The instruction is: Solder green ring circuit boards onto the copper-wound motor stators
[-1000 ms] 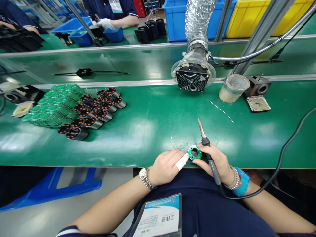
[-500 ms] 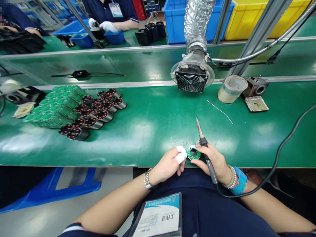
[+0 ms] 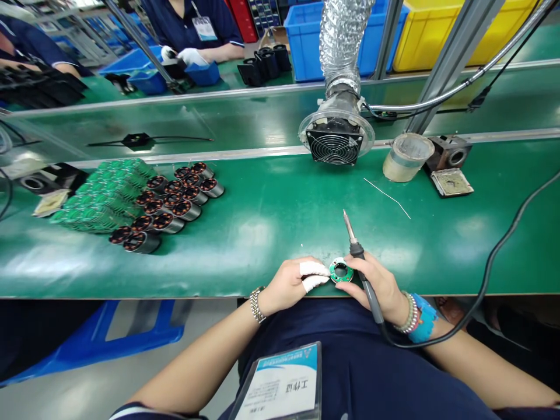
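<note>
Ring-shaped green circuit board [image 3: 340, 271] sat at the near edge of the green table [image 3: 271, 233], just between the two hands, and the one fresh change was at its left side: the left grip [image 3: 291, 286] had closed in until two white-wrapped fingertips [image 3: 315, 275] touched the rim, though whether they pinned the board or only rested there could not be told. The right grip [image 3: 376, 286] was shut around the black handle of a soldering iron [image 3: 357, 249], its bare metal tip [image 3: 347, 227] angled up and away, clear of the board, and that hand lay just beside the ring's right rim. Farther left on the table stood rows of copper-wound cylindrical motors [image 3: 172, 204] beside a heap of green boards [image 3: 109, 195]; a thin bent silver wire [image 3: 387, 198] lay toward the far edge, near a round black fume fan [image 3: 335, 146]
</note>
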